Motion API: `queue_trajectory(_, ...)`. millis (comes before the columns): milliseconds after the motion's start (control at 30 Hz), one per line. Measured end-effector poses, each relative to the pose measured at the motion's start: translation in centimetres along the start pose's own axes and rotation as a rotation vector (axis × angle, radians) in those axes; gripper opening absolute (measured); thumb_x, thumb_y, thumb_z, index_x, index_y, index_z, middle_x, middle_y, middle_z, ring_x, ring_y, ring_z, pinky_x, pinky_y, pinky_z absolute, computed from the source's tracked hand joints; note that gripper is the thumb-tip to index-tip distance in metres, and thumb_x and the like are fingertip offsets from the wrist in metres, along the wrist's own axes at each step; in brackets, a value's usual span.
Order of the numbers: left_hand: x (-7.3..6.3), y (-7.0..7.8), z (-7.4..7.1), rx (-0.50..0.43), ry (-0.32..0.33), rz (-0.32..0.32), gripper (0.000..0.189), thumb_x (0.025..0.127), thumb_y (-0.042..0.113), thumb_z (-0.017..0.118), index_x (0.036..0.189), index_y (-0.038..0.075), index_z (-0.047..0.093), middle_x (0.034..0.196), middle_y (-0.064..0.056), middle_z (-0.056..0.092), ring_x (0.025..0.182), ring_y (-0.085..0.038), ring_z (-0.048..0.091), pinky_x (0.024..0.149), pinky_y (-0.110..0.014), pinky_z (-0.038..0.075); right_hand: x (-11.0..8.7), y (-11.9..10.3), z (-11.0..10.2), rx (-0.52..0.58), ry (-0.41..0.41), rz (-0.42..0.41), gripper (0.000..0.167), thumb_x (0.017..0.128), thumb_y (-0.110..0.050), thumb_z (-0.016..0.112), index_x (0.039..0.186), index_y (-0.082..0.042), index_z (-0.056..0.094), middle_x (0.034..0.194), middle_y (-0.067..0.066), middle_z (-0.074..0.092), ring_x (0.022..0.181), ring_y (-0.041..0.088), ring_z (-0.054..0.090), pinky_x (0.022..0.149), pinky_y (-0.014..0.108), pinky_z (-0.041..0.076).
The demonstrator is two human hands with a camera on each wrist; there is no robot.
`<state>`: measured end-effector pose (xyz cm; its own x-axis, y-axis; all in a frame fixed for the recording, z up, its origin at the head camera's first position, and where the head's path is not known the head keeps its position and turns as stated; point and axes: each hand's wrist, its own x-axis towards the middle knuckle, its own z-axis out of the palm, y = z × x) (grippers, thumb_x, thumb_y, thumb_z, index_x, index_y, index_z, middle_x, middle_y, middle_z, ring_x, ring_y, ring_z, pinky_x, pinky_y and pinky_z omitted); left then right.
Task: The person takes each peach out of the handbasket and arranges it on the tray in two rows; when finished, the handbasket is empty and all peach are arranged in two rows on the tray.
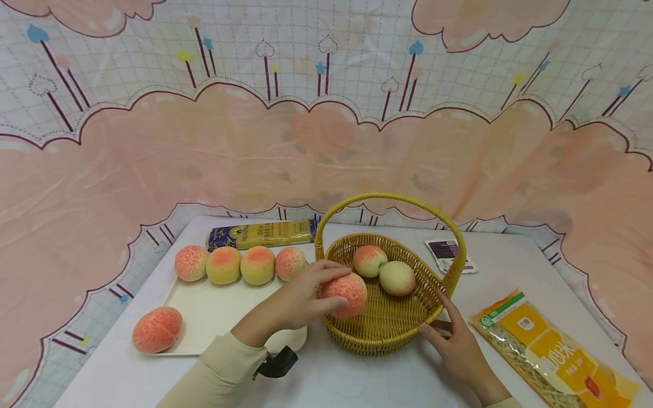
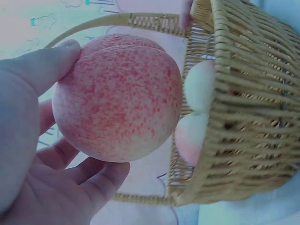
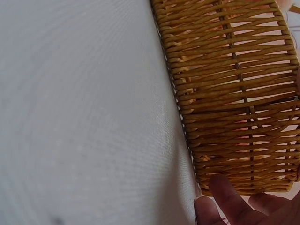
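A reddish speckled peach [image 1: 348, 295] is gripped in my left hand [image 1: 308, 297], thumb on one side and fingers on the other. It hangs over the left part of a woven basket [image 1: 374, 347] with a tall arched handle. Inside lie two pale peaches, one red-topped peach [image 1: 369, 260] and another peach [image 1: 397, 278] against it. My right hand [image 1: 456, 343] holds the basket's right side near the handle's foot, one finger up at the rim. In the right wrist view its fingertips [image 3: 221, 185] touch the woven wall.
Left of the basket, a cream tray [image 1: 196, 317] bears several peaches along its back edge and a red peach [image 1: 157, 330] at its front left corner. A yellow-and-blue packet [image 1: 265, 234] lies behind. A small pouch [image 1: 449, 255] and an orange noodle bag [image 1: 553, 354] lie right.
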<state>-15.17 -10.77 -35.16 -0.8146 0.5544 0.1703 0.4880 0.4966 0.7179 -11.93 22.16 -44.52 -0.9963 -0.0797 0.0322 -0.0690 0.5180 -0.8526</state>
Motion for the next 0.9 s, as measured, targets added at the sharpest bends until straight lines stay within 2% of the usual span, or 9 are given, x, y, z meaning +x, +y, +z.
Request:
queue_trajectory(200,-1.5,-0.5,-1.2,0.037,0.04,0.019,0.049,0.097,0.032,0.069,0.14,0.011,0.059,0.14,-0.007,0.053,0.122,-0.026,0.054,0.091,-0.045,0.051,0.0,0.0,0.0,0.003,-0.004,0.003,0.083,0.099,-0.023,0.066,0.16,-0.007,0.012,0.157,0.034,0.019,0.117,0.048,0.056,0.081,0.049,0.057)
queue_trajectory(433,-3.8,-1.0,-3.3,0.073,0.079,0.002,0.048,0.095,0.029,0.072,0.137,0.009,0.062,0.139,-0.009,0.056,0.13,-0.03,0.05,0.098,-0.048,0.049,0.0,0.0,0.0,0.009,-0.007,0.008,0.083,0.099,-0.022,0.066,0.16,-0.007,0.012,0.156,0.034,0.019,0.118,0.047,0.056,0.08,0.048,0.057)
queue_trajectory(633,-5.7,-1.5,-5.1,0.156,0.12,-0.028,0.049,0.093,0.027,0.074,0.136,0.009,0.062,0.139,-0.01,0.057,0.13,-0.035,0.05,0.099,-0.053,0.047,0.1,0.0,-0.1,0.011,-0.008,0.012,0.082,0.099,-0.022,0.065,0.16,-0.006,0.012,0.156,0.035,0.019,0.118,0.048,0.056,0.08,0.048,0.057)
queue_trajectory(733,-6.6,-2.0,-5.7,0.171,0.143,-0.024,0.048,0.091,0.026,0.076,0.134,0.008,0.064,0.136,-0.009,0.06,0.128,-0.033,0.052,0.099,-0.052,0.047,0.1,0.0,-0.1,0.008,-0.009,0.014,0.082,0.1,-0.023,0.065,0.16,-0.006,0.012,0.157,0.035,0.018,0.119,0.048,0.055,0.081,0.048,0.057)
queue_trajectory(900,-8.0,-3.0,-6.4,0.164,0.19,-0.031,0.044,0.089,0.024,0.079,0.128,0.008,0.067,0.127,-0.004,0.065,0.114,-0.023,0.059,0.092,-0.047,0.052,0.0,-0.1,-0.1,0.011,-0.004,0.013,0.082,0.099,-0.023,0.065,0.16,-0.006,0.012,0.157,0.034,0.018,0.118,0.048,0.055,0.08,0.047,0.057)
